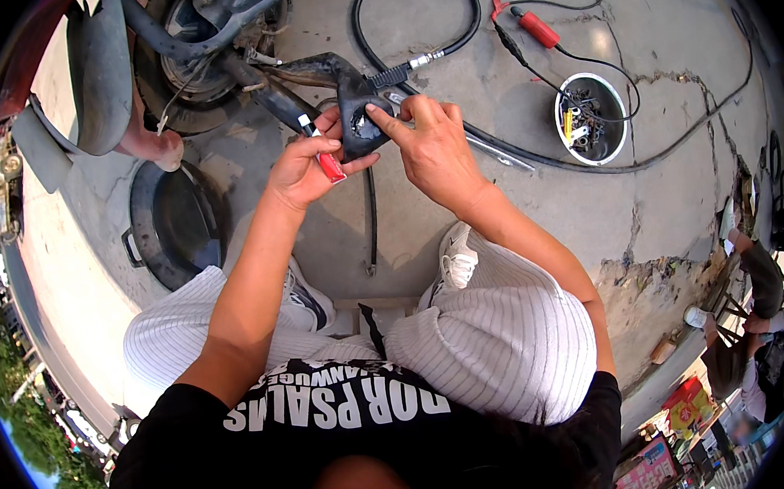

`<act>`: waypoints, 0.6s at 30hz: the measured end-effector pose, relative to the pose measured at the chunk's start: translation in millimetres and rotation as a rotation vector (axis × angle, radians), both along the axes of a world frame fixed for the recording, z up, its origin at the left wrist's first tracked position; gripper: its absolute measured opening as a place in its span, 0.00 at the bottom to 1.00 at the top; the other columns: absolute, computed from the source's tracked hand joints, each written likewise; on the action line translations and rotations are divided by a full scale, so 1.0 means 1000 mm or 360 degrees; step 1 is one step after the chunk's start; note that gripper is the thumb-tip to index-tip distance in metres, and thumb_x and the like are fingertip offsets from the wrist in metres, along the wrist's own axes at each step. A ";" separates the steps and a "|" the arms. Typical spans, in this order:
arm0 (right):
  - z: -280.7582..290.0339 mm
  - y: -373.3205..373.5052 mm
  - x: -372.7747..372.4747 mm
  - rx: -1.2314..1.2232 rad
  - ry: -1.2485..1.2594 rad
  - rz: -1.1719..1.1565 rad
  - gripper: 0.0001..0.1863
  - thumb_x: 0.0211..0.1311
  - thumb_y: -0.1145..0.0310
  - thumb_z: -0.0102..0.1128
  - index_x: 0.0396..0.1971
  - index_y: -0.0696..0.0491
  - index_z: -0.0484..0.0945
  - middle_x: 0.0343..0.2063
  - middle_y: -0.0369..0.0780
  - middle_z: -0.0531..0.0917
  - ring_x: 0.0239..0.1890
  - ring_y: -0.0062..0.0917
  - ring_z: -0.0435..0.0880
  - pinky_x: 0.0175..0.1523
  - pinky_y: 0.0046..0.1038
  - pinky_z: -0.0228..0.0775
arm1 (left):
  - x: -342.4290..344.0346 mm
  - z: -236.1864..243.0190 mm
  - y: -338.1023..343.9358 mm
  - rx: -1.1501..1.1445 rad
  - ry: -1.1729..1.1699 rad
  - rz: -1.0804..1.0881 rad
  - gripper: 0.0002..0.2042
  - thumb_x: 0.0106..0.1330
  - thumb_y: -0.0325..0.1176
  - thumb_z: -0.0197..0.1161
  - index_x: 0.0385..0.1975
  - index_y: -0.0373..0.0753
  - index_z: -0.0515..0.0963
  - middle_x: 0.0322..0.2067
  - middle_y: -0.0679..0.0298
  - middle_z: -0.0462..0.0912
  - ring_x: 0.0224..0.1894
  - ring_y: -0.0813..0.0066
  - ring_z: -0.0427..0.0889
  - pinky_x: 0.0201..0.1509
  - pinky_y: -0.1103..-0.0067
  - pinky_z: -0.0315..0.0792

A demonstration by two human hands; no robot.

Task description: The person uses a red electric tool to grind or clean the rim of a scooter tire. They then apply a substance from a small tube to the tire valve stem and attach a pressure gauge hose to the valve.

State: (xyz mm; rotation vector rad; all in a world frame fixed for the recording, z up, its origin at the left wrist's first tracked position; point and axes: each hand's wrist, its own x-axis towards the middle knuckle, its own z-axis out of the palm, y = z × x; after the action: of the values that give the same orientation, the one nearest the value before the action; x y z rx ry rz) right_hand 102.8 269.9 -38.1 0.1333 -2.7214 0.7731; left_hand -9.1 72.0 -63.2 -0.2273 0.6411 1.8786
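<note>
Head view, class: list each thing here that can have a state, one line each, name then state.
black bracket: held up off the ground between both hands
red-handled tool: gripped in left hand
right hand: fingers pressing on the bracket
white bowl: upright, holding small parts
black pan: flat on the concrete
black hose: looped on the ground

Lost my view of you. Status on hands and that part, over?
Left hand grips red-handled tool against black part. Right hand steadies part, fingertip at its hole. Hose and bowl of bits lie beyond, not obstructing.
</note>
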 end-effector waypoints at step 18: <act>-0.003 0.007 -0.005 0.0012 -0.0023 0.0059 0.26 0.52 0.76 0.58 0.53 0.43 0.81 0.34 0.37 0.72 0.42 0.28 0.73 0.43 0.31 0.56 | 0.000 0.001 0.001 -0.0114 0.0012 0.0013 0.28 0.56 0.18 0.52 0.59 0.46 0.67 0.59 0.62 0.73 0.62 0.61 0.73 0.66 0.51 0.65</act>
State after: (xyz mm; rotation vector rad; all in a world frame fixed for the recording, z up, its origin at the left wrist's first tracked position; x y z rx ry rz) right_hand 97.8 276.7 -40.9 0.1805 -2.7429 0.7772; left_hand -8.8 73.3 -61.7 -0.2698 0.7142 1.8668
